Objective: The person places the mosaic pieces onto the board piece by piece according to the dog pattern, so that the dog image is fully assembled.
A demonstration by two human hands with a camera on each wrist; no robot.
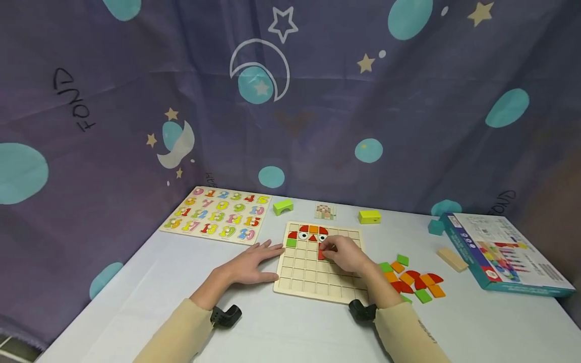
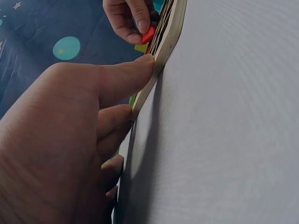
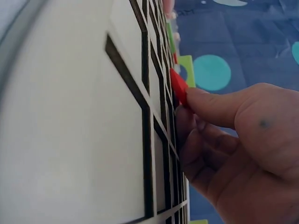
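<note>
A wooden grid board lies on the table in front of me. Several red, orange, green and white-eyed tiles fill cells near its upper left, among them a green square. My left hand rests beside the board with fingers spread; its thumb and fingertips touch the board's edge in the left wrist view. Over the upper middle cells, my right hand pinches a red tile between thumb and fingers. That tile is low over the grid, its shape partly covered by the fingertips.
Loose coloured tiles lie right of the board, beside a plain wooden block, a teal block and a box. Behind stand a green arch block, a picture card and a yellow block. A number puzzle lies left.
</note>
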